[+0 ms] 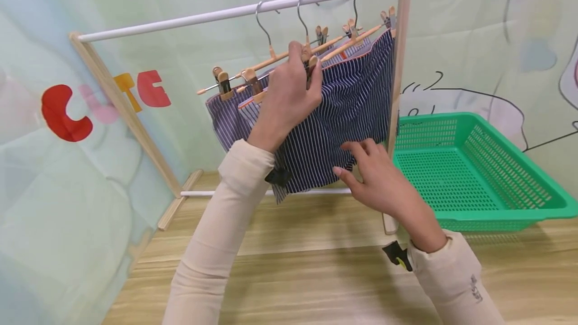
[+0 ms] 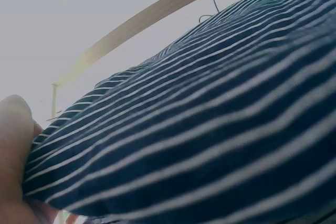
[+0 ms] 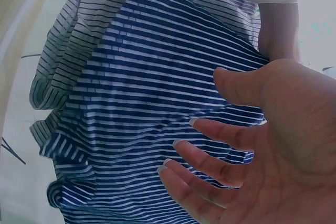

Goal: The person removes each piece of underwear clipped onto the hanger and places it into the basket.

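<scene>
Navy-and-white striped shorts (image 1: 356,94) hang by clips from the front wooden hanger (image 1: 354,44) on a small rack. At that hanger's left end, my left hand (image 1: 286,97) pinches a clip (image 1: 308,57) between thumb and fingers. The left wrist view shows the striped cloth (image 2: 184,145) running close past this hand. My right hand (image 1: 377,177) is spread in front of the shorts' lower part, holding nothing. Its fingers are loosely bent and apart in the right wrist view, over the striped cloth (image 3: 142,93).
Behind hang paler striped garments (image 1: 226,117) on two more clip hangers. The rack has a white top rail (image 1: 180,23) and wooden side posts (image 1: 399,64). Right of it, a green plastic basket (image 1: 496,214) stands on the wood-grain table (image 1: 293,275), against a printed backdrop.
</scene>
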Tool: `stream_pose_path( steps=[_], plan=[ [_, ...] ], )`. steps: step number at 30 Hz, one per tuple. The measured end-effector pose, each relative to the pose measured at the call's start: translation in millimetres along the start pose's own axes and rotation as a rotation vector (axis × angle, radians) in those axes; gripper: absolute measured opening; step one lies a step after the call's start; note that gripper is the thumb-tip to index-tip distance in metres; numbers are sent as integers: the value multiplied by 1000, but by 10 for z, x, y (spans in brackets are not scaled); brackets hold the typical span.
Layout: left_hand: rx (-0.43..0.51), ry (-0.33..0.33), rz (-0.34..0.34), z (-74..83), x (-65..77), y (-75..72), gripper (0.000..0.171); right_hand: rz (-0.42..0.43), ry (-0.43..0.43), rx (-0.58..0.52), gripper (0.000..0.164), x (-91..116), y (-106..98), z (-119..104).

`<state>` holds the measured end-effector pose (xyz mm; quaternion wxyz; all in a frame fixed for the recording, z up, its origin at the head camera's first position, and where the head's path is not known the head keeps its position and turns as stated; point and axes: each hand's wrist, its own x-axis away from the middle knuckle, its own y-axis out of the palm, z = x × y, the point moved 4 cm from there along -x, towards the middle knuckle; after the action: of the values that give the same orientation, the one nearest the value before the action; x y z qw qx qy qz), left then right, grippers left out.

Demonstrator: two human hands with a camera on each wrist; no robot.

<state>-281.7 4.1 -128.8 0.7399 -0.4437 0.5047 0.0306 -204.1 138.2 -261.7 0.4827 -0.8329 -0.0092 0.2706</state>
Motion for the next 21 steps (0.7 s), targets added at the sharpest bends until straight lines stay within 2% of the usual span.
stream_pose_path(
  steps=[8, 17, 21],
  plan=[
    [-3, -1, 18, 9, 24, -2, 30, -5, 2, -12, 46, 1, 27, 20],
    [2, 14, 89, 29, 9, -35, 29, 28, -14, -2, 48, -8, 0, 27],
    [3, 22, 103, 42, 3, -50, 29, 52, 14, 3, 48, -11, -26, 37]
  ],
)
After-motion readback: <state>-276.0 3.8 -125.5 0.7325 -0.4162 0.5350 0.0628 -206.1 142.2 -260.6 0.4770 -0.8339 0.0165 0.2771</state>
